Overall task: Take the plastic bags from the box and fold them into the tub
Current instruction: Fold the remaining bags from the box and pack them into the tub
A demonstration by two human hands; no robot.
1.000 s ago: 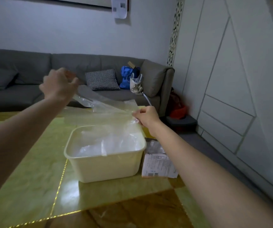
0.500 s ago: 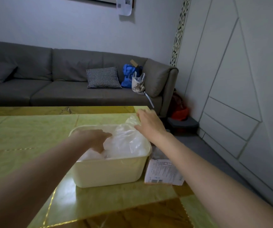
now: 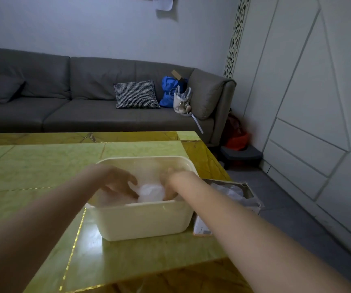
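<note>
I have both hands down in the tub [image 3: 145, 220], left hand [image 3: 117, 182] and right hand [image 3: 171, 181] pressing the plastic bag [image 3: 150, 192] between them, grips unclear; next I'd reach to the box [image 3: 247, 194] right of my right hand.

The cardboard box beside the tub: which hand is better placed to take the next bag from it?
Probably the right hand: it is on the side of the white plastic tub nearest the open cardboard box. The left hand is farther away.

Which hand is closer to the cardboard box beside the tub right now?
The right hand. It is inside the tub at the side nearest the cardboard box; the left hand is inside the tub too, on the far side from the box.
</note>
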